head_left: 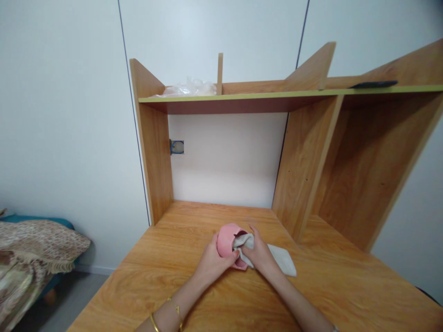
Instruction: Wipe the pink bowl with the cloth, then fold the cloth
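Observation:
A pink bowl-like container [227, 236] with a notched rim is tilted on its side, its opening facing right. My left hand [212, 259] grips it from the left, the thumb over the near rim. A light grey cloth [246, 240] is bunched at the opening, partly inside. My right hand [258, 252] holds that cloth, its fingers pushed into the mouth of the container and partly hidden. The cloth's loose end [283, 261] hangs out to the right of my right wrist, over the wooden desk [194, 295].
A wooden shelf unit [290, 157] rises at the desk's back. On its upper shelf lie a clear plastic bag [190, 87] and a dark flat object [374, 85]. An open wall socket box [177, 147] shows at left. A blanket [41, 244] covers furniture far left.

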Available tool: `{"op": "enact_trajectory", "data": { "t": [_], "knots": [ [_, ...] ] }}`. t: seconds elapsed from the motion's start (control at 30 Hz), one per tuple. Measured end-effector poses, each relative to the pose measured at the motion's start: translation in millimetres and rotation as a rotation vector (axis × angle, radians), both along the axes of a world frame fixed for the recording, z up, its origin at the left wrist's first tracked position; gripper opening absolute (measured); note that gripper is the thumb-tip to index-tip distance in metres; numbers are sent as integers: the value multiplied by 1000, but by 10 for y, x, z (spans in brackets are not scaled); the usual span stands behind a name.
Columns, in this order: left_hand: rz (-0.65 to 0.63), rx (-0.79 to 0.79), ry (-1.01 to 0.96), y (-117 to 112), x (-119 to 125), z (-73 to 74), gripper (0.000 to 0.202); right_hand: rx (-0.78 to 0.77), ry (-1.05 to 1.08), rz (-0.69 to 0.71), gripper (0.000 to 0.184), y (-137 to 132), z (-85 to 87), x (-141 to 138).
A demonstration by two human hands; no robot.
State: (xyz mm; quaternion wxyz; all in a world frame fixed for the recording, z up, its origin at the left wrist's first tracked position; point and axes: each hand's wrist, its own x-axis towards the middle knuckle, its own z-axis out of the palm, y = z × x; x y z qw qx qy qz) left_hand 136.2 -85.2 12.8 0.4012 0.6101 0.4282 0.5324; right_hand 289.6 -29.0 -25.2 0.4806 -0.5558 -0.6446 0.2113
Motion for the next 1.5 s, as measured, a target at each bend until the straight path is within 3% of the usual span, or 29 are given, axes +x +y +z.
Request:
{"op": "enact_trajectory", "data": {
  "t": [0.3,1.13,1.27,1.5],
  "knots": [
    [4,22,18,30,-36,-56,50,-8,-41,24,63,-52,-1,-18],
    [4,46,24,28,-44,-37,53,31,-54,15,62,-62,-7,-26],
    [22,65,29,36,-54,-62,52,80,-115,-12,65,-100,91,-15],
    [7,82,140,-1,-66,-72,62,185,-323,-33,74,-294,404,12]
  ]
}}
